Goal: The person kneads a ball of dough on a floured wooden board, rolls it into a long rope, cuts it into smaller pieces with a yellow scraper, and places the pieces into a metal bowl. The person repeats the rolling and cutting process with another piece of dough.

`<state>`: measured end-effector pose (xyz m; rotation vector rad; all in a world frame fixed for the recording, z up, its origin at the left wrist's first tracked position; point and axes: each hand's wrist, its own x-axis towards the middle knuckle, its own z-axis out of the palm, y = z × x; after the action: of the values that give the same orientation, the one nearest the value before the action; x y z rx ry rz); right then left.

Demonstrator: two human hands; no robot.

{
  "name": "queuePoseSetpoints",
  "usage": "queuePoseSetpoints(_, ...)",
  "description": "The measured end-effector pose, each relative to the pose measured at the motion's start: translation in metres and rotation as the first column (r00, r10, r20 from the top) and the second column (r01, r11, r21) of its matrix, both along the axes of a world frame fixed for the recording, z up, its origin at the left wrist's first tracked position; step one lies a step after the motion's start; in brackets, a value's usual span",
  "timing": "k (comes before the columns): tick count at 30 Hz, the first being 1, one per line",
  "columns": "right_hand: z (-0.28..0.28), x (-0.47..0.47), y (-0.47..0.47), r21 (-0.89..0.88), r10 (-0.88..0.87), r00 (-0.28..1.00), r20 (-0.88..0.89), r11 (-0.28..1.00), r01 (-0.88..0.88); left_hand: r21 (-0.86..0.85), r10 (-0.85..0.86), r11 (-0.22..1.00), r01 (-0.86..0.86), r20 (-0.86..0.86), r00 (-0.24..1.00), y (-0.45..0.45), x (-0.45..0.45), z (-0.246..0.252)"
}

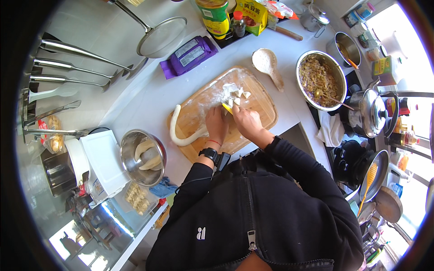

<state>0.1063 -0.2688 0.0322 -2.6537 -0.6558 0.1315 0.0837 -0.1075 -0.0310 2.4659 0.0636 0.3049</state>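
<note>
A floured wooden cutting board (264, 105) lies before me on the white countertop. My left hand (217, 122) rests on a long white dough rope (173, 127), which curves along the board's left side; the rope's end under my fingers is hidden. In my right hand (247, 121) is a knife (227, 108), its yellow part showing close to my left fingertips. Several small cut dough pieces (238, 93) lie in loose flour just beyond both hands.
Past the board lies a flour-filled scoop (264, 60), near a purple packet (191, 56). To the right stand a steel bowl of chopped filling (318, 76) and a lidded pot (364, 111). Leftward are a steel bowl (127, 166) holding dough and a tray of shaped dough pieces (137, 198).
</note>
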Motion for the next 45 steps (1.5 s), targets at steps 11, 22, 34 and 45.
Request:
queuePoseSetpoints(11,0.001,0.008,0.004,0.019,-0.078,0.996,-0.036,0.997,0.078,-0.052,-0.065,0.996,0.067,0.031,0.997,0.006,-0.014,0.003)
queuePoseSetpoints(22,0.018,-0.033,-0.013,0.092,-0.056,0.998,0.021,0.994,0.054,0.038,-0.125,0.991,0.126,-0.021,0.992,0.002,-0.020,0.009)
queuePoseSetpoints(34,-0.001,-0.022,0.005,0.034,-0.023,0.999,-0.025,0.999,0.024,0.050,-0.110,0.993,0.110,-0.001,0.994,0.010,-0.026,-0.002)
queuePoseSetpoints(45,-0.002,-0.015,0.010,0.017,-0.068,0.997,-0.037,0.997,0.069,0.087,-0.080,0.993,0.075,0.057,0.995,0.021,-0.026,0.003)
